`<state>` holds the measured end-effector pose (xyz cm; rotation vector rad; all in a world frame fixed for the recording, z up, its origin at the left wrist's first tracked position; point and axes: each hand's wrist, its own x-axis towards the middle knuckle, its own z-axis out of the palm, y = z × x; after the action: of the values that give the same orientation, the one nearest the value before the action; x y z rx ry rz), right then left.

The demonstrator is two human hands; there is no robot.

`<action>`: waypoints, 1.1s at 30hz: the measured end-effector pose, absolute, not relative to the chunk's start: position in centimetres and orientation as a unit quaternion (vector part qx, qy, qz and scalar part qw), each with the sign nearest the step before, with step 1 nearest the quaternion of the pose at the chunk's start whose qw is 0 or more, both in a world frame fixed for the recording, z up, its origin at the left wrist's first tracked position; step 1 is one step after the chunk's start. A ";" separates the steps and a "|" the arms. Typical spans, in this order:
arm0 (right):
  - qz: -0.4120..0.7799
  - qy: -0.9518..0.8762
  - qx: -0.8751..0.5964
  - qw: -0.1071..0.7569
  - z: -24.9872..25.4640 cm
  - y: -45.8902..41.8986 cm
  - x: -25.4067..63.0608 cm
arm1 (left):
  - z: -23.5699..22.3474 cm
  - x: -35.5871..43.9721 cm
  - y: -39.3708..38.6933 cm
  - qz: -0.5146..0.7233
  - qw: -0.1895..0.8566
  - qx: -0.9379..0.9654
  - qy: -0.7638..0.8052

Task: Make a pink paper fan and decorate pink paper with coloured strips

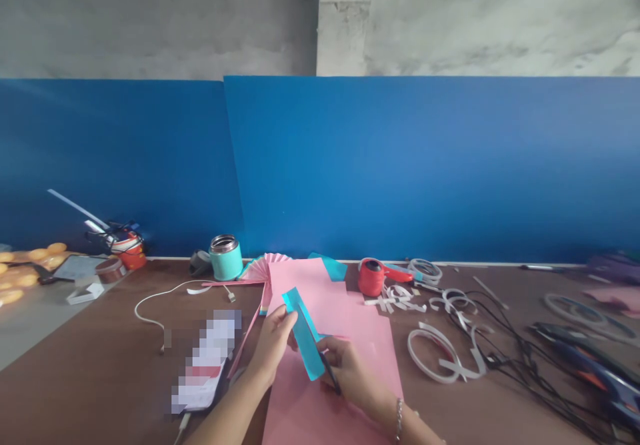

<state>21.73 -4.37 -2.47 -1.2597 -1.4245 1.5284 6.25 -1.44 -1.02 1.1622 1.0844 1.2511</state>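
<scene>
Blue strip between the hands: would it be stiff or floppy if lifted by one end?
The blue strip looks paper-thin, so it is probably very light. It runs nearly straight between left hand and right hand, hinting at mild stiffness. Being long and narrow, it may bend easily.

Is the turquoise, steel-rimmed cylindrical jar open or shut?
Open: the turquoise jar stands uncovered, its dark mouth showing inside the silver rim.

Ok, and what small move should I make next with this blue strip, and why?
Perhaps make one short snip along the lower right edge of the blue strip: your left hand pinches its upper part, and your right hand holds what look like dark scissors at that edge.
</scene>
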 end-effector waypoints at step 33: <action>0.625 -0.532 -0.431 0.374 -3.3 -3.7 21.8 | -1.1 6.5 -1.6 0.488 0.511 0.538 0.459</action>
<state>21.83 -3.75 -3.31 -1.1044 -1.3616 1.6010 6.46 -1.61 -1.12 1.2952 1.1054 1.1738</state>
